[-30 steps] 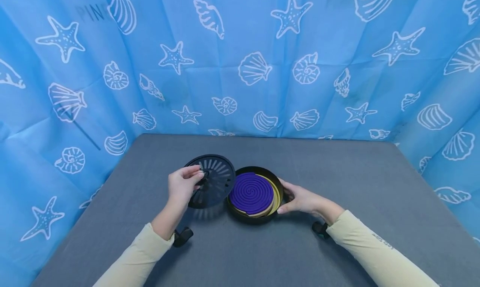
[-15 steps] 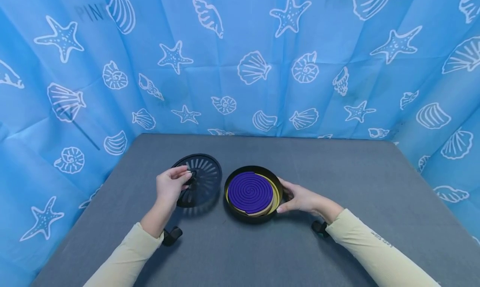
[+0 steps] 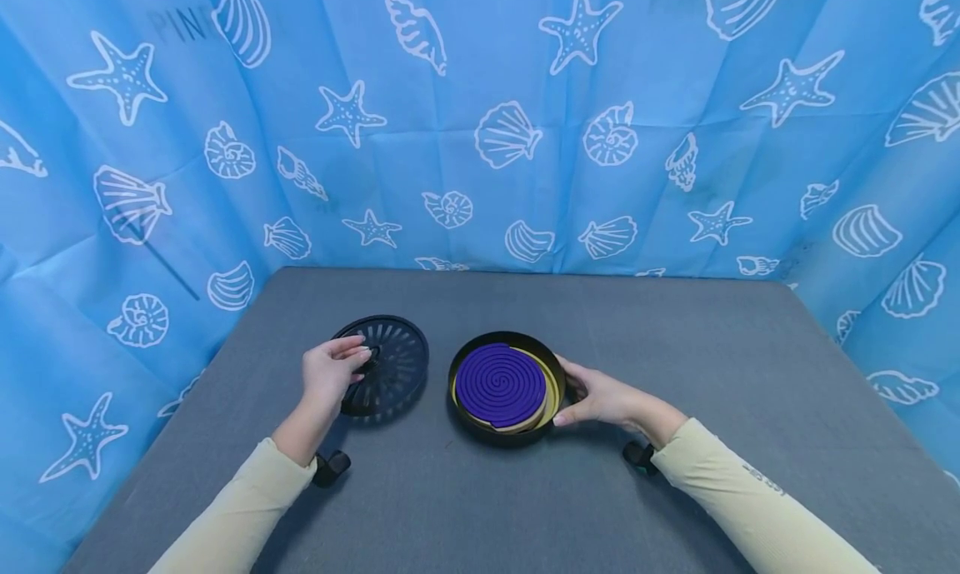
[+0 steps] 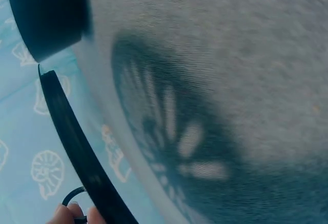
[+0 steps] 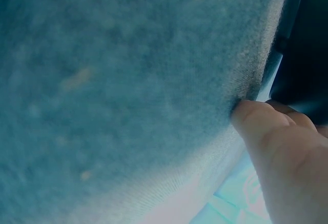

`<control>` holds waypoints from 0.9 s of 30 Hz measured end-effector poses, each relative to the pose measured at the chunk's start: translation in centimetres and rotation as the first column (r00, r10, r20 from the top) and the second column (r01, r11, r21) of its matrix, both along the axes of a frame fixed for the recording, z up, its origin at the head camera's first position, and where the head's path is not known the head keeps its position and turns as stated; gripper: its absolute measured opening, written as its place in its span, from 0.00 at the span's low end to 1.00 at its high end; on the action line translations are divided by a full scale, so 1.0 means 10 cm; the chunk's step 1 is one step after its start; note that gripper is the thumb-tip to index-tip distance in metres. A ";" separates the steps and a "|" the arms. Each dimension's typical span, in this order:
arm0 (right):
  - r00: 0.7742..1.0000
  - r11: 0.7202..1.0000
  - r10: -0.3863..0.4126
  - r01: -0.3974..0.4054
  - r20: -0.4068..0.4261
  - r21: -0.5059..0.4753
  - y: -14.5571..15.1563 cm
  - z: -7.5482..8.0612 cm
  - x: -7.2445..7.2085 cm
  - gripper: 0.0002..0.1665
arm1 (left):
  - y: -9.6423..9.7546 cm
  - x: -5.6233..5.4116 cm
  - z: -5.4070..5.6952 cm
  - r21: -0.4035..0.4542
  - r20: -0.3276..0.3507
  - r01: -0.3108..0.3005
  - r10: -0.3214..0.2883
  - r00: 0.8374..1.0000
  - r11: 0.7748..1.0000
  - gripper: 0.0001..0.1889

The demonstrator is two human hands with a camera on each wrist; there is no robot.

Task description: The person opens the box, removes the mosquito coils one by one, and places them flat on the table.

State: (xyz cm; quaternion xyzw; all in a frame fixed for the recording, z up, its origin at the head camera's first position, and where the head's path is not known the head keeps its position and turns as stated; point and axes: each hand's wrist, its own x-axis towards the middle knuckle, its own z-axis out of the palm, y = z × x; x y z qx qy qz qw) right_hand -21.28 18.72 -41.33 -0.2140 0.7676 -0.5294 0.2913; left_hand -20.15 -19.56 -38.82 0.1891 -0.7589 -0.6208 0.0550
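Left hand (image 3: 327, 374) is pinching the black, round, slotted lid (image 3: 391, 367) by its handle (image 3: 374, 356) (shadowing grey cloth (image 3: 645, 324)); my right hand (image 3: 600, 398) is gripping the round black pan (image 3: 501, 438).

I work in a curtained-off spot set up for filming, though whether it stands in a home or a lab I cannot tell. Blue cloth (image 3: 450, 174) with a white seashore print hangs round both far corners of my grey table (image 3: 487, 507), and I wear black wrist cameras (image 3: 336, 466)
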 end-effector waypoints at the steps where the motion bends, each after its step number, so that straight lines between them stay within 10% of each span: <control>1: 1.000 1.000 0.002 -0.002 0.001 -0.002 0.00 0.00 0.00 0.58 | -0.01 -0.01 -0.01 -0.003 0.004 0.000 0.000 1.000 1.000 0.17; 27: 1.000 1.000 0.021 -0.021 -0.004 -0.016 0.00 -0.01 -0.02 0.59 | -0.16 -0.12 -0.23 0.003 0.103 0.031 -0.031 0.994 1.000 0.17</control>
